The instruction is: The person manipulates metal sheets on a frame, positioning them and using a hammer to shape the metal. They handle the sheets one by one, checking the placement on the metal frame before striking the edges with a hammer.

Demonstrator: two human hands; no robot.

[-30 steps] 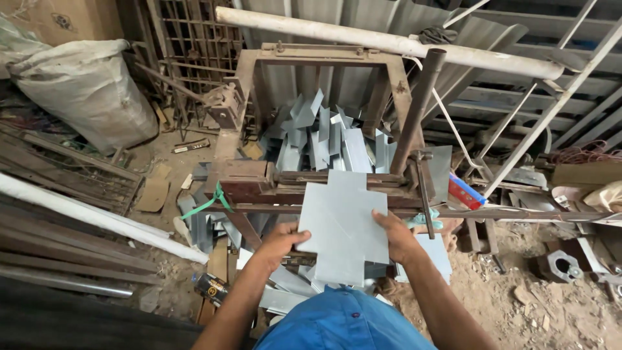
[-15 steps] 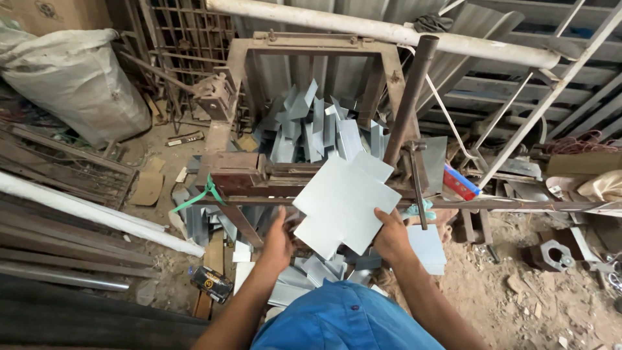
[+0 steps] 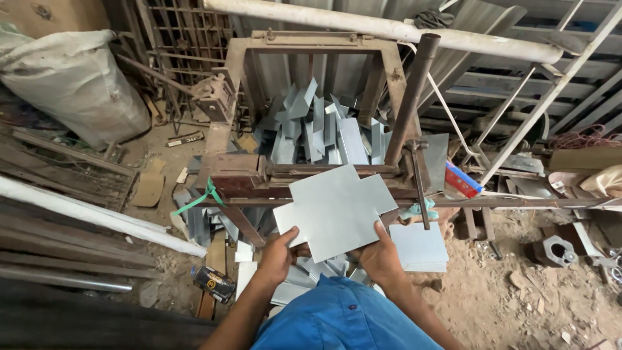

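Cross-shaped metal sheet [image 3: 337, 210] is held tilted before the rusty press frame [image 3: 311, 172], clamped at its 2 lower corners by left hand [image 3: 277, 254] and right hand [image 3: 379, 256]. Judged thin, light, stiff, sharp-edged; best gripped at edges.

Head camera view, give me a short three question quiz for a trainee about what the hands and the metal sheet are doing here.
1. True or false: both hands grip the cross-shaped metal sheet.
2. Which edge of the sheet do the left hand and right hand hold? A) far edge B) near edge C) top face only
3. Fill in: behind the rusty press frame lies a pile of bent grey metal ____.

Key
1. True: each hand holds one near corner.
2. B: the near edge, closest to the person.
3. Pieces, heaped inside the frame.
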